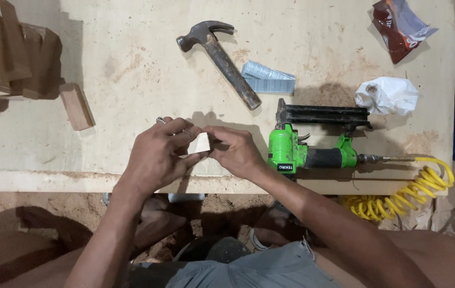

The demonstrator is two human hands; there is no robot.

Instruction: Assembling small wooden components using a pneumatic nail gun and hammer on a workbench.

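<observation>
Seen from above, a left hand (pixel 159 154) and a right hand (pixel 236 151) meet over a pale workbench (pixel 131 69), fingertips of both pinching a small light wooden block (pixel 200 143) between them. To do this well, I judge the block should stay square, fingers clear of the joining faces. Just right of the grip lies a green nail gun (pixel 312 144) with a yellow coiled hose (pixel 403 192); beyond the grip, a claw hammer (pixel 222 61) and a strip of nails (pixel 268 79). Fingers hide most of the block, so its shape and any second piece are unclear.
</observation>
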